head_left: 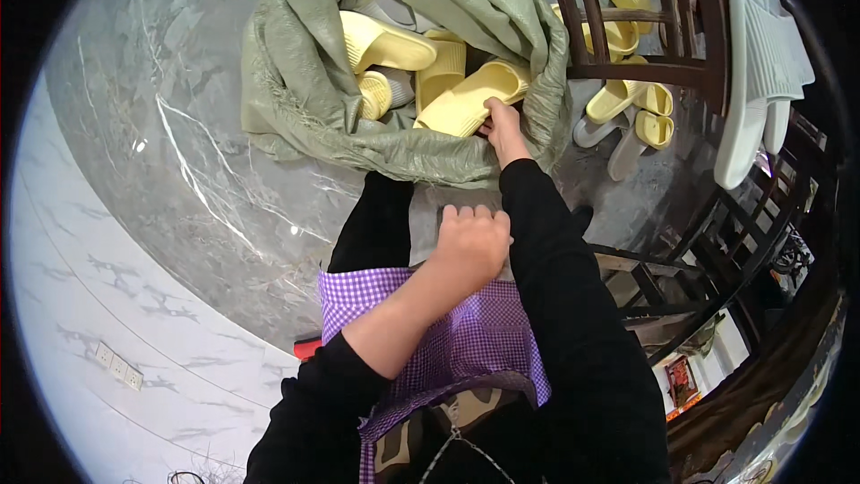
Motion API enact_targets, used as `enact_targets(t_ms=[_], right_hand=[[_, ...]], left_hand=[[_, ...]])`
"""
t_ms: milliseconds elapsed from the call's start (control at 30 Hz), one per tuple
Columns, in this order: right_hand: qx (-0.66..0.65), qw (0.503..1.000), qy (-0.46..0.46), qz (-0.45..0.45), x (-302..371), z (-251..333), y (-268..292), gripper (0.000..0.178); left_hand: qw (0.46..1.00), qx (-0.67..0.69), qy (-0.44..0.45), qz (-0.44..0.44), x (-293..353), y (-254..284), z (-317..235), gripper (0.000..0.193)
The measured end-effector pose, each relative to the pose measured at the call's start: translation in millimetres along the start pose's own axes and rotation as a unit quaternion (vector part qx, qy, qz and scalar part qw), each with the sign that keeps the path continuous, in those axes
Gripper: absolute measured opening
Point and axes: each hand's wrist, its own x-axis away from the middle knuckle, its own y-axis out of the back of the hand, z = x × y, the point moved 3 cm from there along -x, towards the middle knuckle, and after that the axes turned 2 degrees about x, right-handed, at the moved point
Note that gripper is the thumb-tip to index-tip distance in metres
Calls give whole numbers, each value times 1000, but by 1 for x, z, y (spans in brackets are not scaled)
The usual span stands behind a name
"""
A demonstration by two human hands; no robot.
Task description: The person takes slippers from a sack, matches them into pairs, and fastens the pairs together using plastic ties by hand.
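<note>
Yellow slipper: upper centre of the frame, tilted inside the mouth of the green woven sack, ribbed strap end toward the upper right. Right hand pinches its lower edge, thumb on the upper face, remaining fingers mostly hidden beneath.

Handling, by judgement: light, moulded foam or soft rubber; bends under pressure and springs back; not fragile. Smooth faces could slip a little; the ribbed strap should give better purchase. Good holds: the side edge, as now, or the strap, thumb outside and fingers through the opening.

Around it in the sack: more yellow slippers, loosely heaped, some touching, plus a grey slipper partly covered. Sack cloth looks limp and creased, its rim slumped outward near the right wrist.

Left hand: centre of the frame, just beside the right forearm, back upward, fingers folded under in a loose fist. No object shows in it; palm hidden.

Farther out: dark wooden chair upper right; below its rail, yellow and grey footwear on the grey marbled floor. Large pale slippers near the right rim. Purple checked apron lower centre.
</note>
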Motion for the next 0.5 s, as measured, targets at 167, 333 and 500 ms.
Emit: enact_targets(t_ms=[167,333,500], right_hand=[[-196,980,10,17,51,29,-23,34],[-313,929,-35,196,143,42,-66,34],[-208,953,72,207,230,46,-68,35]], left_hand=[[991,124,44,30,-5,13,14,22],[972,197,-31,-122,31,32,38,18],[790,532,43,-302,130,92,52,16]])
